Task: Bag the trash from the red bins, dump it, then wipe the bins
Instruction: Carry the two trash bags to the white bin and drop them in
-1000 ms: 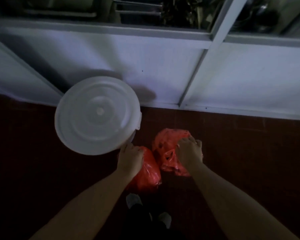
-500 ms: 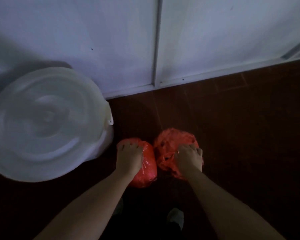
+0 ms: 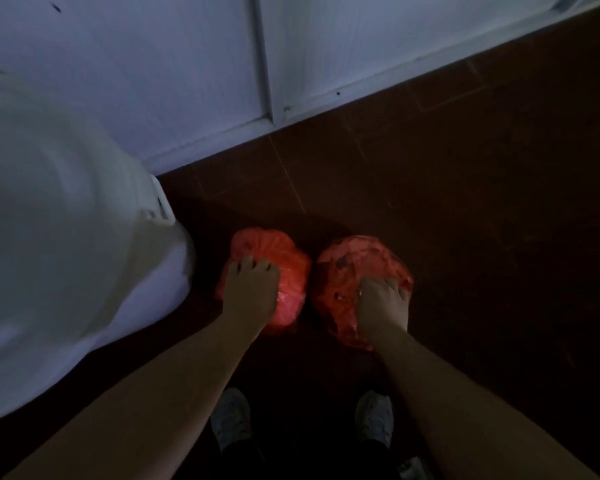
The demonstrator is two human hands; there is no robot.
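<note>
- Position: two red trash bags rest on the dark floor (image 3: pixel 465 209), side by side and almost touching, just in front of the person's shoes (image 3: pixel 231 419).
- Left hand (image 3: pixel 252 292): grip lies on top of the left bag (image 3: pixel 291 271), fingers curled over the plastic. Whether plastic is gathered under the palm cannot be told.
- Right hand (image 3: pixel 383 303): grip bears on the near top of the right bag (image 3: pixel 343 271), fingers bent into the crumpled plastic. Dim light hides whether a neck or knot is pinched.
- Adjacent item: a large white lidded bucket (image 3: pixel 49 237) stands just left of the left bag, against the white wall panel (image 3: pixel 153 81).
- Procedure, judged: gather each bag's loose neck fully into the fist before lifting.
- Lift both bags straight up and evenly.
- Caution: thin plastic may tear if dragged; keep bags apart from the bucket.
</note>
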